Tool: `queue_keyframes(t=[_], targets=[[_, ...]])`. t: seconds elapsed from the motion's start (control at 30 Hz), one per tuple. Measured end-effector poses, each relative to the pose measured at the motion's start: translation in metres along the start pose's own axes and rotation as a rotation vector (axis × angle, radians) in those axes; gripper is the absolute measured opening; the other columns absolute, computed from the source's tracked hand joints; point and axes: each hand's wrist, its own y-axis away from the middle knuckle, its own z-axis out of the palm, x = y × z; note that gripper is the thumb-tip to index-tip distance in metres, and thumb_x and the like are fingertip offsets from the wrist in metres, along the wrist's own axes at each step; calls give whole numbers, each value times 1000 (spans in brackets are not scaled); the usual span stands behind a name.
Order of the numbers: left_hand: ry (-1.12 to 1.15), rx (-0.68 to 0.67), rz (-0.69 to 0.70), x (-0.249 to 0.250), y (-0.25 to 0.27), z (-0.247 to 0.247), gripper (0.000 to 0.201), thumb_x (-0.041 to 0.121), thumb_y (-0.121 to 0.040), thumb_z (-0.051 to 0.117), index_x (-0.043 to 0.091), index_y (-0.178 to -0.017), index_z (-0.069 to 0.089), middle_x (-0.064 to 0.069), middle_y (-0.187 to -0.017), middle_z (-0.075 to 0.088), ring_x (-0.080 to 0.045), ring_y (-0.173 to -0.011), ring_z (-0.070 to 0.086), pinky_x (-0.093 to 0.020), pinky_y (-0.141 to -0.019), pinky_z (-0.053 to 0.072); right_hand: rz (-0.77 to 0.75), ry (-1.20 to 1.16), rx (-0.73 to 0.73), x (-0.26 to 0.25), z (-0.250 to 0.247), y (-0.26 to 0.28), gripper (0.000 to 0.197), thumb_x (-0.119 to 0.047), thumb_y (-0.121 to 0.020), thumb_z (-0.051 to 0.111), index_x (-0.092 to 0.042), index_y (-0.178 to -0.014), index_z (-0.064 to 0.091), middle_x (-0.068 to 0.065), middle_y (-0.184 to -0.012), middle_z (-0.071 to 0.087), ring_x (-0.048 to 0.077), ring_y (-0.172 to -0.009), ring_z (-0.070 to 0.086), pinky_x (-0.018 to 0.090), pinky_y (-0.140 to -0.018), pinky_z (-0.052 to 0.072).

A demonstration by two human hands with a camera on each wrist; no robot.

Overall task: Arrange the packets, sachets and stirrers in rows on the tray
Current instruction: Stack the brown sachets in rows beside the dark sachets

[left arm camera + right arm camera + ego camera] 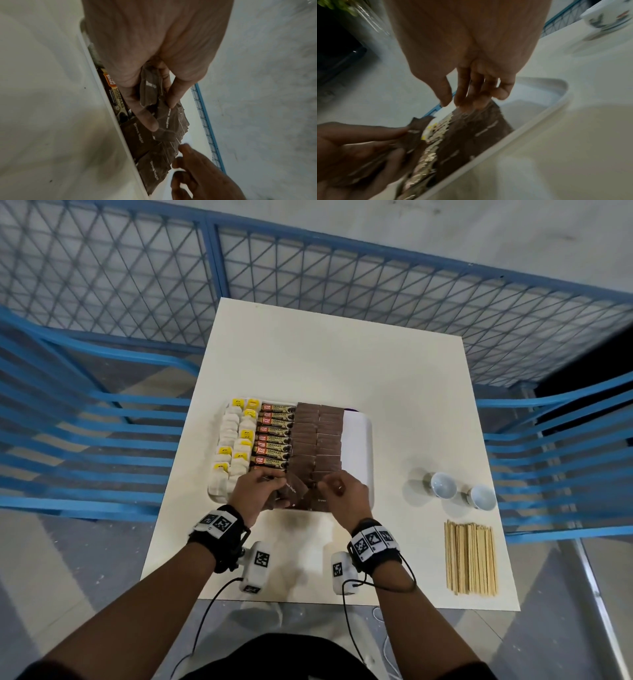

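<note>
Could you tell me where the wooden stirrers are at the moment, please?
In the head view, the wooden stirrers lie bundled on the table's near right corner, off the tray, just below the two cups.

Dim, perhaps motion-blurred wrist views

Brown sachets (318, 436) with white lettering are seen beyond the fingertips, on a white tray (363, 446). Orange-and-black packets (274, 436) and white tea bags (229, 436) with yellow tags are seen beside them. Tan stirrers (471, 558) and white cups (443, 485) patterned with flowers are seen on a cream table (342, 354).
</note>
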Motion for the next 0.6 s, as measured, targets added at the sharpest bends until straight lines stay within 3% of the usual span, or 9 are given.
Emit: queue_keyframes(t=[0.13,0.23,0.3,0.37,0.5,0.6], targets=[[-19,-7,11,-1,1,0,9,-5,-90,68,4,-92,68,-22,-95,69,-34,-86,69,-49,-68,64,-62,92,-212,-17,14,-1,23,-41,-85,75,-24,-101,74,-14,-87,70,-4,-77,63,5,-67,45],[-81,-8,49,-2,1,-4,10,-4,-88,71,6,-92,69,-21,-93,71,-36,-86,70,-60,-76,61,-53,78,-189,-22,18,-4,18,-32,-84,77,-21,-99,76,-11,-84,72,2,-73,65,10,-65,48],[-134,15,78,-1,3,-7,11,0,-88,74,6,-95,70,-23,-93,71,-34,-80,71,-62,-76,60,-25,3,-133,-22,18,-6,15,-27,-84,78,-19,-96,77,-10,-79,70,0,-68,63,6,-59,46],[-164,28,102,0,5,-10,14,4,-88,75,6,-101,71,-23,-93,71,-31,-75,71,-59,-70,61,-22,-38,-122,-23,18,-7,11,-22,-84,78,-19,-95,77,-10,-78,69,-1,-68,62,5,-58,45],[-228,32,112,5,8,-11,14,12,-88,77,6,-100,72,-13,-88,74,-29,-70,72,-40,-53,62,-24,-81,-167,-29,17,-8,11,-17,-83,80,-18,-94,78,-8,-78,69,-2,-66,61,7,-54,46],[-229,30,95,6,7,-13,8,14,-91,75,11,-98,73,-13,-83,74,-30,-70,71,-40,-52,62,-26,-94,-143,-29,14,-9,10,-13,-82,80,-17,-92,78,-6,-80,71,-1,-68,64,7,-57,47]])
